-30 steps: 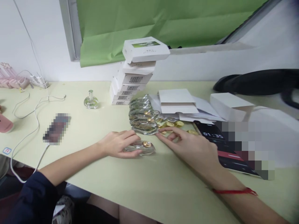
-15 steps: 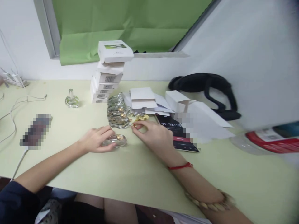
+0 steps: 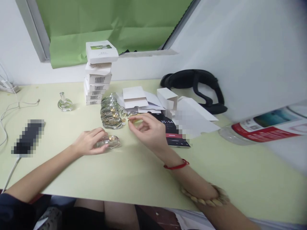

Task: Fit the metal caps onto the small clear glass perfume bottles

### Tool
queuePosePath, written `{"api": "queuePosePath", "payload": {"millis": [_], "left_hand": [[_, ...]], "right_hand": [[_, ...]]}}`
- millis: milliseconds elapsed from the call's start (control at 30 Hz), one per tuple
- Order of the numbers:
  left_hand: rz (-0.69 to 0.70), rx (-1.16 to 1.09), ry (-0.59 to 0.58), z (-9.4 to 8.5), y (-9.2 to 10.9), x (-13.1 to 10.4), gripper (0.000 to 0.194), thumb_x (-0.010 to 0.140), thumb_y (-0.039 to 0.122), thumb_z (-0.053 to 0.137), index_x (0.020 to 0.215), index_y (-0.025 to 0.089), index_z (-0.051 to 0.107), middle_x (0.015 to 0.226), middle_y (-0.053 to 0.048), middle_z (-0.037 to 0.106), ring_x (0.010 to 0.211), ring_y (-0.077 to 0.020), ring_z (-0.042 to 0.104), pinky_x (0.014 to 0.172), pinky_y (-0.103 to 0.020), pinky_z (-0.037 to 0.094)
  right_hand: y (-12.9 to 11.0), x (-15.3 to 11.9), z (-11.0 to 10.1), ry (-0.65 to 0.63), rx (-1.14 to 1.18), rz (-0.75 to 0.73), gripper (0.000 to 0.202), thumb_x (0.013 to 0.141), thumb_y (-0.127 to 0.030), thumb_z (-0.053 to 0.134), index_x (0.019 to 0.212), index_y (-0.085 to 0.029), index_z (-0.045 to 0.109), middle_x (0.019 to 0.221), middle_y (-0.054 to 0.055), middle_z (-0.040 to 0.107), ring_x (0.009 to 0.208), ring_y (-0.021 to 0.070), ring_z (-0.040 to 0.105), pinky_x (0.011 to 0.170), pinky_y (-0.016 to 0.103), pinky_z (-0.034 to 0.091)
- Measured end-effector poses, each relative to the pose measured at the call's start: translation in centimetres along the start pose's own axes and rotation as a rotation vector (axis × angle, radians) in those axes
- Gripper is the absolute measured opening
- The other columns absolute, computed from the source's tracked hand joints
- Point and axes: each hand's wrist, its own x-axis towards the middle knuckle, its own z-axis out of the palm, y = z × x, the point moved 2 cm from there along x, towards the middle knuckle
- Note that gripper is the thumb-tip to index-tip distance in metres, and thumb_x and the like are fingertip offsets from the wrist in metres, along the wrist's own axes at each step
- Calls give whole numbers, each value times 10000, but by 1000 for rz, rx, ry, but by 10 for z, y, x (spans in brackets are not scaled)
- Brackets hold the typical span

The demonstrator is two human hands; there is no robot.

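Note:
My left hand (image 3: 92,142) is wrapped round the near end of a clear glass bottle (image 3: 113,142) lying on the pale table, a gold-coloured part on its upper side. My right hand (image 3: 148,129) is raised just right of that bottle, thumb and forefinger pinched together on a small gold-coloured piece (image 3: 129,120). Behind my hands, several similar glass bottles (image 3: 111,119) lie in a row running away from me. Small gold and clear caps (image 3: 132,114) lie beside them, partly hidden by my right hand.
White boxes (image 3: 99,79) are stacked at the back. One bottle (image 3: 65,103) stands to their left. Opened cartons (image 3: 135,95), a phone (image 3: 174,129), a black strap (image 3: 194,75) and a red-labelled container (image 3: 259,127) are on the right. Another phone (image 3: 28,137) lies left with its cable.
The camera view has shifted, so the table things appear further left. My left hand still holds the bottle, and my right hand still pinches near the caps, its fingers slightly raised.

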Motion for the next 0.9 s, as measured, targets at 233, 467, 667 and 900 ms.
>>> {"api": "queuePosePath", "payload": {"millis": [233, 467, 667, 900], "left_hand": [[-16, -49, -16, -1, 1, 1, 335, 1030, 388, 378, 1103, 113, 555, 794, -18, 633, 650, -91, 576, 589, -202, 444], [-29, -66, -25, 1, 2, 0, 355, 1033, 393, 365, 1131, 113, 559, 829, -23, 650, 660, -90, 582, 596, -205, 458], [-19, -50, -9, 2, 2, 0, 367, 1032, 398, 356, 1118, 106, 563, 807, -30, 647, 656, -91, 585, 583, -209, 454], [-19, -45, -22, 3, 2, -1, 384, 1036, 401, 336, 1116, 103, 564, 806, -36, 650, 645, -89, 577, 583, -202, 449]], "right_hand": [[-27, -18, 19, -218, 609, 23, 170, 820, -264, 669, 905, -123, 708, 890, 83, 665, 397, 35, 454, 346, 180, 361], [-29, -21, 17, -141, 647, -137, 190, 833, -116, 638, 968, -188, 750, 916, 75, 669, 494, 38, 482, 413, 164, 396], [-31, -23, 18, -147, 579, -196, 167, 826, -131, 658, 936, -209, 757, 883, 63, 679, 569, 75, 540, 448, 179, 438], [-41, -24, 14, -122, 483, -310, 198, 842, -90, 624, 950, -206, 742, 938, 53, 705, 450, 26, 470, 417, 159, 424]]}}
